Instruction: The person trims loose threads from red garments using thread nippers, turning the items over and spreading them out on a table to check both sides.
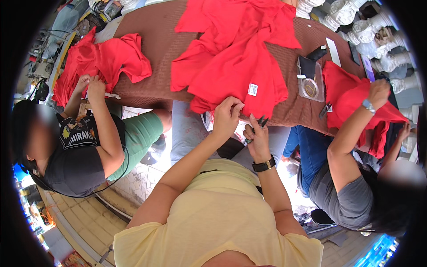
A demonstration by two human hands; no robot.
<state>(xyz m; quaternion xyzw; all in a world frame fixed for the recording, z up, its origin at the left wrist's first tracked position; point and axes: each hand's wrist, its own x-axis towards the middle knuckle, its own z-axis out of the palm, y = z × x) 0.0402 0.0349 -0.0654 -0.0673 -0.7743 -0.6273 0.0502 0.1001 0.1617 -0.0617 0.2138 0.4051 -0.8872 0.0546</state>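
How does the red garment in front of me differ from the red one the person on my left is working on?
The red garment in front is the larger heap, spread across the middle of the brown table; the left red garment is smaller and bunched at the table's left end. The front one shows a white tag; none shows on the left one. My left hand pinches the front one's edge; another person's hands hold the left one. Both are the same bright red.

A brown textured table cover [155, 40] is stretching across the far side. On the left, a crumpled red cloth pile [106, 60] is lying by a seated co-worker's hands [91, 84]. To the right, a clear plastic tray [311, 86] is sitting near another red cloth heap [351, 95]. White carved balusters [364, 26] are standing far right.
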